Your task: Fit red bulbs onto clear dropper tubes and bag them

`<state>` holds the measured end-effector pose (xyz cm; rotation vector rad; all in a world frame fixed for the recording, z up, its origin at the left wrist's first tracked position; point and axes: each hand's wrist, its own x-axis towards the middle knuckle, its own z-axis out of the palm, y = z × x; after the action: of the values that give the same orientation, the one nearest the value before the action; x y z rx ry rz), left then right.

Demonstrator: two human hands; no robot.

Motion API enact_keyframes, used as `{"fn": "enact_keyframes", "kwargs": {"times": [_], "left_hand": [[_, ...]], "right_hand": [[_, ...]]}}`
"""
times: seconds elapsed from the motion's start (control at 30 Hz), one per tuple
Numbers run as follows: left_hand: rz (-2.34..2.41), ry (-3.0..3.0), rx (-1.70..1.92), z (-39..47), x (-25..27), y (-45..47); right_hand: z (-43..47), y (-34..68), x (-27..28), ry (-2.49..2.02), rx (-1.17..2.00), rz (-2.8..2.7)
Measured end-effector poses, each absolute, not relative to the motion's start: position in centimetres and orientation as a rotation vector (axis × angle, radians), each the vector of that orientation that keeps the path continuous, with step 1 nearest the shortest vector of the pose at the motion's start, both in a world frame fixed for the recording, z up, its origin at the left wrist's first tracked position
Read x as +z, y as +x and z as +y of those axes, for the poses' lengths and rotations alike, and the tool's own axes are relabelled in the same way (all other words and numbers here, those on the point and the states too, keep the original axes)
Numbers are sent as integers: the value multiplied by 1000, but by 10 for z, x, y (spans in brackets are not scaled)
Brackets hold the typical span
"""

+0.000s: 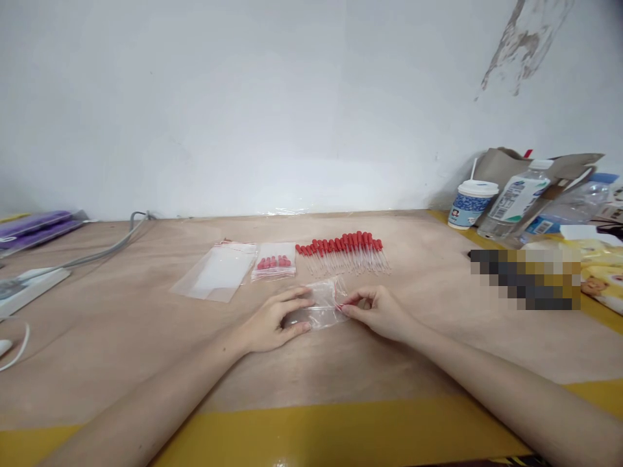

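Note:
A clear zip bag lies flat on the table in front of me, its red-lined mouth towards the right. My left hand rests on the bag's left side with the fingers spread. At the mouth, my right hand pinches the red bulb end of a dropper; its thin clear tube seems to run leftward into the bag. Just beyond, a row of red-bulbed droppers lies with the bulbs away from me. Left of them are a filled bag of red-bulbed droppers and a stack of flat clear bags.
A paper cup with a straw, a plastic bottle and a yellow package stand or lie at the right. On the left are a power strip, a grey cable and purple packets. A white wall closes the back.

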<state>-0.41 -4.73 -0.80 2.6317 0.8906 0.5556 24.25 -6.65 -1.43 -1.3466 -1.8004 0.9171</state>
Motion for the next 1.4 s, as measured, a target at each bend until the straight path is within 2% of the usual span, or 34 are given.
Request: {"fn": "enact_keyframes", "kwargs": {"times": [0.23, 0.47, 0.87, 1.23, 1.4], "left_hand": [[914, 2629, 652, -49, -5, -2], [919, 2604, 679, -49, -4, -2], [945, 2533, 631, -50, -1, -3], [886, 2672, 532, -45, -6, -4], [912, 2691, 450, -43, -9, -7]], "right_hand": [[-65, 242, -20, -1378, 1032, -1554], [-66, 239, -15, -1217, 1239, -1510], [-65, 245, -16, -1371, 1255, -1506], [-56, 253, -18, -1044, 1488, -1215], [-53, 251, -17, -1281, 1383, -1396]]}}
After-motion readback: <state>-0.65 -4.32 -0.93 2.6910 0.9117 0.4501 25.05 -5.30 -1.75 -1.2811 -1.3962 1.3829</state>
